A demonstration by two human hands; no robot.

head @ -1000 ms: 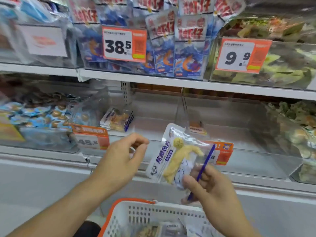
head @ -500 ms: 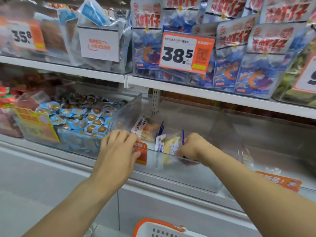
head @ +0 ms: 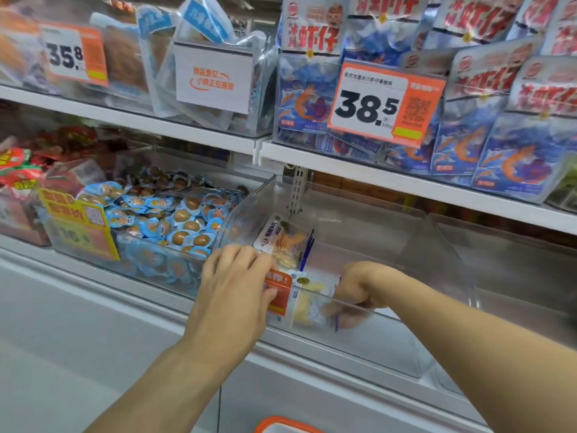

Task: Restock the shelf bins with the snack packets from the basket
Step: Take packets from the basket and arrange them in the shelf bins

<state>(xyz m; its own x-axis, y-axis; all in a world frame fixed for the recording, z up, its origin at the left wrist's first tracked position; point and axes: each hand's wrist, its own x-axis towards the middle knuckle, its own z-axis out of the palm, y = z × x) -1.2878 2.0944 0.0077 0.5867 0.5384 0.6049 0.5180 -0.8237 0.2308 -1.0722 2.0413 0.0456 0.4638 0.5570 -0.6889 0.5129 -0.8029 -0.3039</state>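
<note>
While the orange-rimmed white plastic basket point(head: 282, 425) only pokes its rim in at the bottom edge, both arms reach up to the lower shelf. Left hand point(head: 237, 289) rests over the front lip of the clear plastic shelf bin point(head: 390, 335), fingers loosely bent, thumb against the small orange price tag point(head: 278, 290) clipped there, not really gripping anything as far as I can see. Right hand point(head: 356, 295) is down inside the same bin, fingers curled round the clear snack packet with yellow pieces and blue trim point(head: 309, 304), which sits low against the front wall. Just behind it, a second packet of the same kind point(head: 285, 242) leans near the bin's left side. Next bin over to the left is heaped with small blue-wrapped brown egg packs point(head: 175, 220). Up on the shelf above, blue shrimp-print bags with red lettering point(head: 515, 151) stand in rows behind a big orange 38.5 price card point(head: 384, 104), with a 35.8 card point(head: 73, 54) farther left.
</note>
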